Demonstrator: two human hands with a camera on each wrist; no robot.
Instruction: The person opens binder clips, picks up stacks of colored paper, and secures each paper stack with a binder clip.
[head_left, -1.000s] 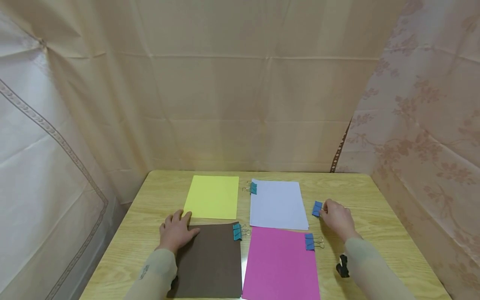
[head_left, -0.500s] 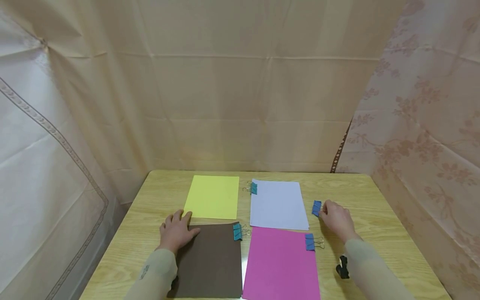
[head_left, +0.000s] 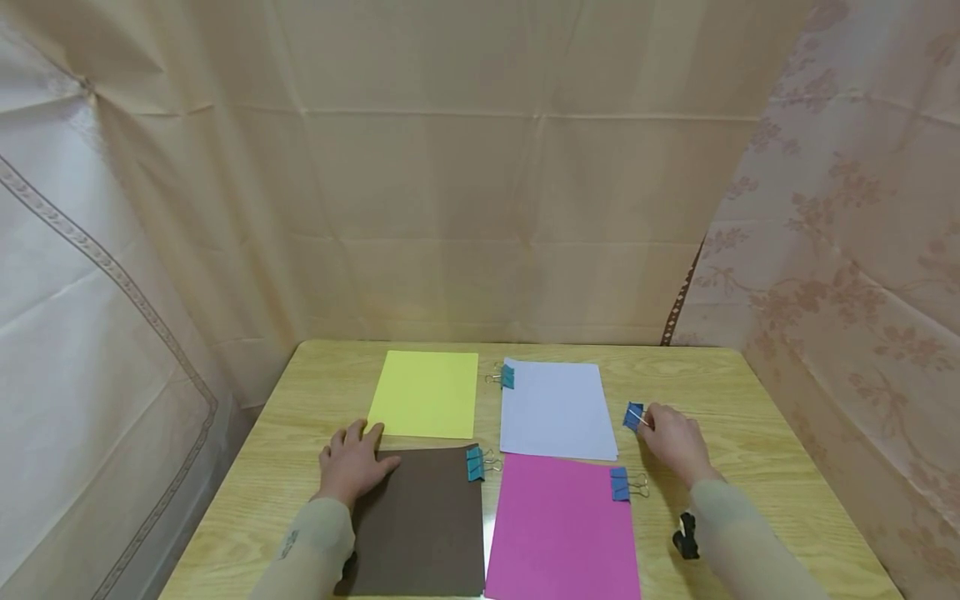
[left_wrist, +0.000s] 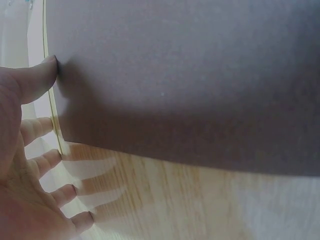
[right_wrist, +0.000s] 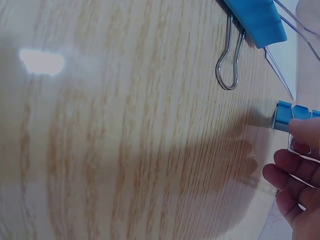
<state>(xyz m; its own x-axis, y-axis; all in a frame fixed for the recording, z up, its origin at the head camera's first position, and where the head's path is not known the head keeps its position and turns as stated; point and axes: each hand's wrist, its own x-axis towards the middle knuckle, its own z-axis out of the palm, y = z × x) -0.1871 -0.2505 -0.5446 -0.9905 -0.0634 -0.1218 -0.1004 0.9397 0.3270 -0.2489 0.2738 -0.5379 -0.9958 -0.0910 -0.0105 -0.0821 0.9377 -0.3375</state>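
Observation:
My right hand [head_left: 677, 442] pinches the wire handle of a blue binder clip [head_left: 633, 416], right of the white sheets [head_left: 557, 408]. In the right wrist view, that clip [right_wrist: 283, 116] sits at the thumb tip. My left hand [head_left: 350, 463] lies with fingers spread at the upper left corner of the brown sheet [head_left: 423, 525]. Its thumb touches that sheet's edge, and its fingertips are by the lower left corner of the yellow sheet [head_left: 425, 393]. In the left wrist view, the thumb and fingers of the left hand [left_wrist: 30, 150] line the brown sheet's edge.
Teal clips grip the white sheets [head_left: 507, 377] and the brown sheet [head_left: 475, 464]. Another blue clip [head_left: 619, 484] bites the magenta sheet [head_left: 562, 533]. A small black object [head_left: 685, 535] is beside the right sleeve. Curtains [head_left: 480, 208] hang behind the wooden table [head_left: 765, 467].
The blue binder clip has tilted slightly in my right fingers, and one wire handle now shows across its face. My left hand stays where it was.

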